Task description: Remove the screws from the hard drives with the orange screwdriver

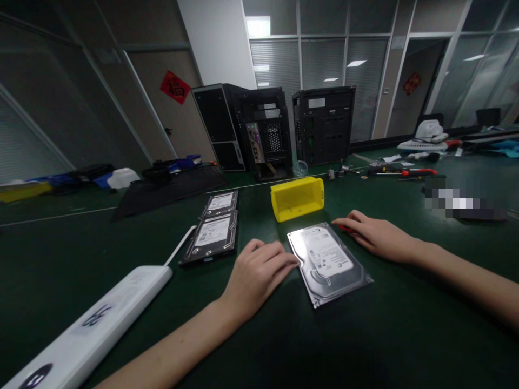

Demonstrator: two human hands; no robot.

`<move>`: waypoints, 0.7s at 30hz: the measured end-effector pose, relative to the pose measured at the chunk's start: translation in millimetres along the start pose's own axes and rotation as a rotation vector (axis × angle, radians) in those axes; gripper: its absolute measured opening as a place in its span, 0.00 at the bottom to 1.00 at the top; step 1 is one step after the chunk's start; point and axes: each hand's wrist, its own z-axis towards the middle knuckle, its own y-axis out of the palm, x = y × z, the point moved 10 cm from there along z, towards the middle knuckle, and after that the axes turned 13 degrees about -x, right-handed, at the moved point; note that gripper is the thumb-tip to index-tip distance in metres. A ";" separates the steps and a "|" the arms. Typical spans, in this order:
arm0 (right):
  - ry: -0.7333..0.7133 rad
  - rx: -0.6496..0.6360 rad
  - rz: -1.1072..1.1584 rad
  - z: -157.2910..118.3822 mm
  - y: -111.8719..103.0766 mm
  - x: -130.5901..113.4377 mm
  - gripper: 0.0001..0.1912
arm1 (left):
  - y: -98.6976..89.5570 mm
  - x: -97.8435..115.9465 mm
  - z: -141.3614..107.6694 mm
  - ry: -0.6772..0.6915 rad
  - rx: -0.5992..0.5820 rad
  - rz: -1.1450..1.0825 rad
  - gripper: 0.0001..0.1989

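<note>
A silver hard drive [324,259] with a white label lies flat on the green table in front of me. At its left edge are the fingertips of my left hand [263,275], the fingers curled and pressed together against the drive's side. My right hand [371,235] rests on the table just past the drive's upper right corner. A small red piece [345,228] shows under its closed fingers; most of it is hidden, so its kind is unclear. Behind the drive stands a yellow plastic bin [298,200], its open side facing me.
Two more hard drives [213,233] lie to the left, beside a white power strip [101,319] with a cable. Computer cases [324,127] stand at the back. Screwdrivers [409,172] lie at the back right, near a blurred-out object [458,201].
</note>
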 end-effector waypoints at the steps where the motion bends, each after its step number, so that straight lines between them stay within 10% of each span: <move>1: 0.001 0.002 0.001 0.2 -0.2 0.3 0.24 | -0.4 0.2 0.0 -0.001 0.000 -0.001 0.09; 21: 0.006 0.013 -0.032 0.4 -1.8 -1.7 0.23 | -5.6 3.4 0.1 0.026 0.031 -0.005 0.09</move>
